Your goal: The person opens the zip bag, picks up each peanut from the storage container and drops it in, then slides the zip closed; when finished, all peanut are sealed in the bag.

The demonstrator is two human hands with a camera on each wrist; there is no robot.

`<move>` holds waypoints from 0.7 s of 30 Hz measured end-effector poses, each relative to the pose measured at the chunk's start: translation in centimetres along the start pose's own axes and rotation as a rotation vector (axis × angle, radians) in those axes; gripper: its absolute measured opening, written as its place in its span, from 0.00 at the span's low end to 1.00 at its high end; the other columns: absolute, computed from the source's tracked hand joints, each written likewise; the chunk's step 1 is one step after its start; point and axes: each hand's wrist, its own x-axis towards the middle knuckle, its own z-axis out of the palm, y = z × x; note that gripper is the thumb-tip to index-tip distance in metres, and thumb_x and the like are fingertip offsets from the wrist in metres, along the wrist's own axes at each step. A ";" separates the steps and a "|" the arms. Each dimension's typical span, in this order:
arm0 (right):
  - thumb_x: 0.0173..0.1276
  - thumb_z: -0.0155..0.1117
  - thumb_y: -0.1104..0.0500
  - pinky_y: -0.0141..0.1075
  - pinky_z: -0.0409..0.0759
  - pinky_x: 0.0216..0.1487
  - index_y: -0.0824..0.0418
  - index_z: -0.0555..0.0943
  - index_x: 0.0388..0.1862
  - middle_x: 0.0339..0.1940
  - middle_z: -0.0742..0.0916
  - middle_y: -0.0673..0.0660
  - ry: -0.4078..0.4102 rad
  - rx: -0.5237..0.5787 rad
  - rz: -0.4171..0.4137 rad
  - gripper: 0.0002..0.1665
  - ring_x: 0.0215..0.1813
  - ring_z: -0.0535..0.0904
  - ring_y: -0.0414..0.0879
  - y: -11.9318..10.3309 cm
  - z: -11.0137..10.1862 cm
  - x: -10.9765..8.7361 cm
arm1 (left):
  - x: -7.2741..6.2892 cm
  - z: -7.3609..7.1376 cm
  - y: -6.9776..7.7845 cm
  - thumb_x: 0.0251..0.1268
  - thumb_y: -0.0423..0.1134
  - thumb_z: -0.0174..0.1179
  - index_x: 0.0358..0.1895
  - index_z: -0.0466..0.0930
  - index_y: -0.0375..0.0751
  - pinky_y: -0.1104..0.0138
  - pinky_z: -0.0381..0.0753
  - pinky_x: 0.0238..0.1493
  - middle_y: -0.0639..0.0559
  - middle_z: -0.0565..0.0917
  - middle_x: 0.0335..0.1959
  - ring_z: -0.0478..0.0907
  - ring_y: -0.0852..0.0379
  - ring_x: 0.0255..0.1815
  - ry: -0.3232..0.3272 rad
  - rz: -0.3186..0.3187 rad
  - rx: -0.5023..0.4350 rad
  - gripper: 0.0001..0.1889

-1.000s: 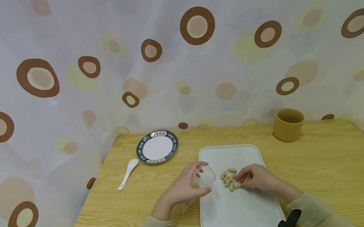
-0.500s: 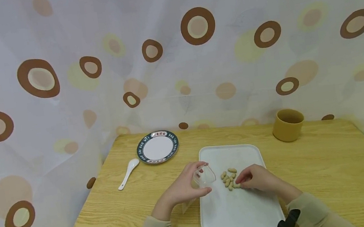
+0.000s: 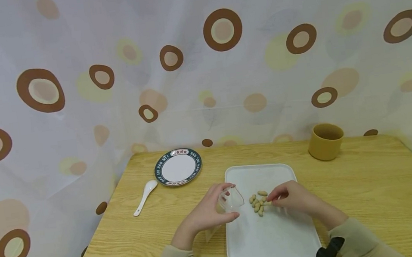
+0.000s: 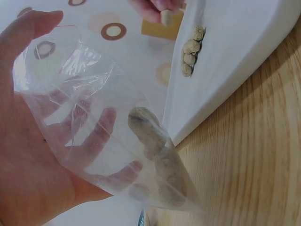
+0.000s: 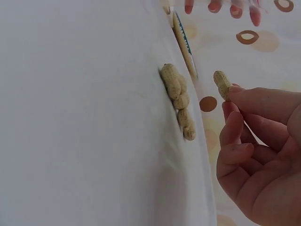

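Observation:
My left hand holds a clear plastic bag with its mouth spread wide, thumb and fingers curved round it. Several peanuts lie in the bag's lower corner. Between thumb and fingertips, my right hand pinches a single peanut, lifted off the white tray. A small heap of unshelled peanuts lies on the tray, between the bag and my right hand.
A white spoon and a plate with a dark green rim lie at the left of the wooden table. A mustard-yellow cup stands at the back right. A patterned curtain hangs behind.
My right hand has pinched a peanut from the near right side of the heap and raised it from the tray. The left hand and the bag have stayed in place.

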 end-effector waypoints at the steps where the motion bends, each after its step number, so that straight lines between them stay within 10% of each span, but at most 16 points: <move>1: 0.64 0.68 0.63 0.31 0.76 0.32 0.61 0.88 0.41 0.38 0.88 0.54 0.005 0.001 -0.013 0.07 0.35 0.76 0.45 -0.2 -0.2 0.0 | 0.0 0.0 0.0 0.56 0.50 0.68 0.73 0.62 0.52 0.49 0.69 0.66 0.42 0.68 0.66 0.70 0.51 0.64 -0.001 -0.001 0.000 0.40; 21: 0.67 0.68 0.58 0.35 0.79 0.37 0.59 0.87 0.44 0.37 0.87 0.57 0.069 0.089 -0.102 0.10 0.35 0.78 0.46 -7.2 -0.6 -0.1 | 0.3 0.1 0.2 0.56 0.52 0.67 0.73 0.62 0.52 0.48 0.71 0.64 0.44 0.68 0.67 0.69 0.50 0.64 -0.010 0.005 -0.002 0.40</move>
